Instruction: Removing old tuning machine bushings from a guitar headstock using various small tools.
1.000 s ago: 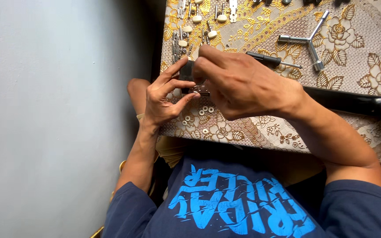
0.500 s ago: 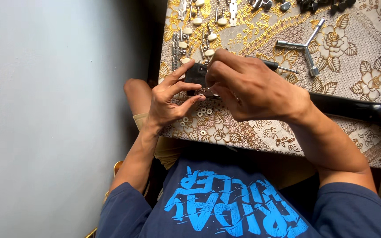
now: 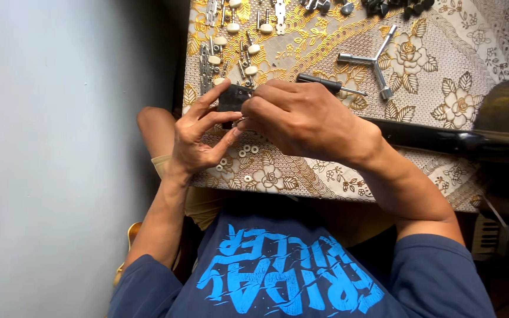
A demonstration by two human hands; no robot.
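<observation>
Both hands meet over the near edge of the counter (image 3: 325,176). The left hand (image 3: 198,138) pinches a small dark block (image 3: 232,99) between thumb and fingers; the right hand (image 3: 301,121) has its fingers curled closed on the same block. Just beyond lies a screwdriver (image 3: 328,84), then a three-armed wrench (image 3: 375,62), with cream-knobbed pegs (image 3: 231,44) farther left.

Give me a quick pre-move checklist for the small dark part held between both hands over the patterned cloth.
1. Small dark rectangular part gripped: ok, left hand and right hand both pinch it.
2. Part over the gold floral cloth: ok, above the near edge.
3. Black-handled screwdriver within reach: ok, lying just beyond the right hand.
4. Silver three-armed wrench out of the way: ok, apart from both hands.
5. Small white washers on the cloth: ok, below the hands.
6. Part's underside: cannot tell, fingers hide it.
</observation>
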